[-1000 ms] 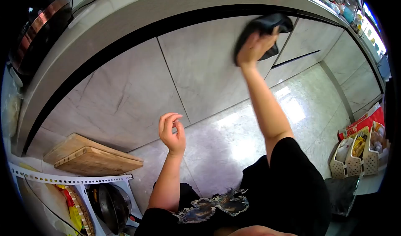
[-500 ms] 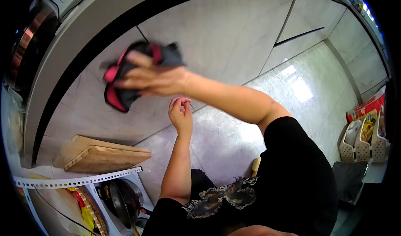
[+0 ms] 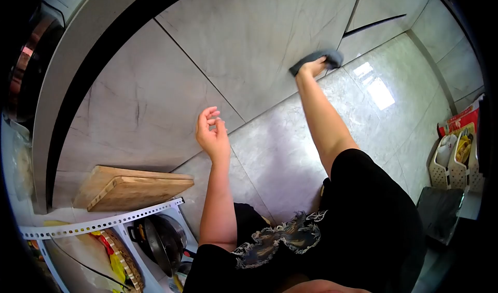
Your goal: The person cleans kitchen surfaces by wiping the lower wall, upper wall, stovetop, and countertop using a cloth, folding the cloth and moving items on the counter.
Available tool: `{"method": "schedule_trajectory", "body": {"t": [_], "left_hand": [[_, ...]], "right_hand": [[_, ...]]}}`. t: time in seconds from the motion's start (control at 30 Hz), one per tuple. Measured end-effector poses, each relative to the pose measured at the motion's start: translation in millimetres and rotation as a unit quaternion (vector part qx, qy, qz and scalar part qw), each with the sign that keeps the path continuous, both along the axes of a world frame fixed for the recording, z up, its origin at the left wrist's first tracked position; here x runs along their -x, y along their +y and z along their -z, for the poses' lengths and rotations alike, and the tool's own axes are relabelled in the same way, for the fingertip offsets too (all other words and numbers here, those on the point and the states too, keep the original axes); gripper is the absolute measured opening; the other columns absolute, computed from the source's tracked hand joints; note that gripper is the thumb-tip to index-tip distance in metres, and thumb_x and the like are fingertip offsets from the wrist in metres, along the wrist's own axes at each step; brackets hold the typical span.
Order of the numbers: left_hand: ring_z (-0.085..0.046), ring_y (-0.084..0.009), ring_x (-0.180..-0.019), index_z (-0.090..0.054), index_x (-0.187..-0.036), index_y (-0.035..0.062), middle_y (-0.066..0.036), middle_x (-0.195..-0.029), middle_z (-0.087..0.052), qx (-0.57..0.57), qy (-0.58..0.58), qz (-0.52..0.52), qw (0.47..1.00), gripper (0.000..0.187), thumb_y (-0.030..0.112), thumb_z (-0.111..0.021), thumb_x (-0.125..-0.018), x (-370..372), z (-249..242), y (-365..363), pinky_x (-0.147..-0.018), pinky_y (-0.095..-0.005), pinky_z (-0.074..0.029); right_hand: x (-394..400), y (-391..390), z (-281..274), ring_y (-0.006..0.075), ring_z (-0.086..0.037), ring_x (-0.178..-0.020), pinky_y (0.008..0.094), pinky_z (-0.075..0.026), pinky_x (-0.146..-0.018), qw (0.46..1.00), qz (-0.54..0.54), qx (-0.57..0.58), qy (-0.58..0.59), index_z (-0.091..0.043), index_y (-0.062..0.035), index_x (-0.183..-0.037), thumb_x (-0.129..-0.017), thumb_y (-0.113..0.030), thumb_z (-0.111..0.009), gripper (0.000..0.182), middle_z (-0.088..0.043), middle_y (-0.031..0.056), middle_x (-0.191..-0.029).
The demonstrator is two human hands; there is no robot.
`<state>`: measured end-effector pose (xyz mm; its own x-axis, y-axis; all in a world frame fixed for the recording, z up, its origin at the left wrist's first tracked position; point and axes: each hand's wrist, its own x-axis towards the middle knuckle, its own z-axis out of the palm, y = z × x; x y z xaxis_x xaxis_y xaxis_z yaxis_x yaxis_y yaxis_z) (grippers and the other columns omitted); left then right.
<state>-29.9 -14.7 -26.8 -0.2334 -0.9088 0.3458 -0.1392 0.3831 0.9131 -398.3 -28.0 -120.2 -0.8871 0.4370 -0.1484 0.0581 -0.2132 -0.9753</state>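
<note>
My right hand (image 3: 313, 66) is closed on a dark grey cloth (image 3: 329, 58), pressed near the lower edge of the marbled cabinet front (image 3: 249, 39), just above the floor. Motion blurs the cloth a little, and part of it is hidden behind the hand. Raised in front of the panels, my left hand (image 3: 211, 132) holds nothing, its fingers loosely curled and apart.
Wooden boards (image 3: 140, 190) lean at the lower left beside a white perforated rack (image 3: 104, 224) with pans (image 3: 161, 241). White baskets (image 3: 450, 163) stand at the right, near a dark box (image 3: 440, 214). Glossy tiles (image 3: 280, 148) cover the floor.
My right hand has swung from the upper left to the right, down near the cabinet's bottom edge. The cloth, earlier spread with red parts showing, now looks bunched and grey. My left hand shifted slightly left.
</note>
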Motion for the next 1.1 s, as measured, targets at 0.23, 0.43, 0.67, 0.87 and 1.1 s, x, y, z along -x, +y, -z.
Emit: {"method": "schedule_trajectory", "body": {"t": [0.23,0.43,0.67,0.87,1.1], "left_hand": [[-0.064,-0.0107,-0.078,-0.063,-0.121,0.0001,-0.01,-0.112,-0.064,0.04,-0.022,-0.019,0.999,0.033,-0.008,-0.055,-0.089,8.7,18.9,-10.6,-0.06,-0.0242,-0.055],[-0.061,-0.0108,-0.082,-0.064,-0.117,-0.0015,-0.01,-0.113,-0.059,0.022,0.022,-0.016,0.999,0.033,-0.01,-0.054,-0.087,22.2,14.7,-3.3,-0.06,-0.0239,-0.053],[-0.061,-0.0106,-0.08,-0.064,-0.117,-0.0015,-0.01,-0.111,-0.062,0.002,-0.011,-0.012,1.0,0.03,-0.008,-0.054,-0.09,2.6,17.1,-14.2,-0.061,-0.0229,-0.052],[-0.063,-0.0104,-0.083,-0.065,-0.116,-0.001,-0.009,-0.112,-0.066,0.028,-0.053,-0.004,0.998,0.026,-0.007,-0.053,-0.093,-9.0,20.3,-13.4,-0.064,-0.0229,-0.054],[-0.063,-0.0109,-0.084,-0.067,-0.109,-0.003,-0.008,-0.11,-0.064,0.083,-0.038,-0.034,0.995,0.023,-0.009,-0.053,-0.092,-16.4,-11.8,-4.7,-0.063,-0.0234,-0.055]], "right_hand": [[-182.0,-34.6,-87.0,0.0461,-0.052,-0.119,0.0558,-0.032,-0.111,0.981,-0.177,-0.075,-0.03,-0.055,0.0103,-0.123,-0.105,-0.034,-0.04,0.05,-0.058,0.0291,-0.124],[-164.5,-11.9,-242.4,0.0416,-0.042,-0.133,0.0467,-0.024,-0.118,0.837,-0.053,-0.105,0.534,-0.052,-0.0003,-0.143,-0.093,-0.027,-0.054,0.057,-0.048,0.022,-0.148],[35.6,25.5,-146.2,0.0363,-0.047,-0.139,0.0528,-0.029,-0.119,0.841,-0.033,-0.103,0.53,-0.049,-0.0113,-0.152,-0.101,-0.038,-0.049,0.058,-0.049,0.0154,-0.155],[48.7,18.6,-2.1,0.0397,-0.052,-0.118,0.0452,-0.035,-0.108,0.943,-0.055,-0.076,0.321,-0.064,0.003,-0.116,-0.106,-0.028,-0.04,0.041,-0.063,0.0227,-0.125],[-64.6,-15.3,107.6,0.0419,-0.056,-0.122,0.0436,-0.042,-0.106,0.981,-0.034,0.146,-0.122,-0.054,0.012,-0.134,-0.106,-0.04,-0.038,0.061,-0.056,0.0278,-0.141]]}}
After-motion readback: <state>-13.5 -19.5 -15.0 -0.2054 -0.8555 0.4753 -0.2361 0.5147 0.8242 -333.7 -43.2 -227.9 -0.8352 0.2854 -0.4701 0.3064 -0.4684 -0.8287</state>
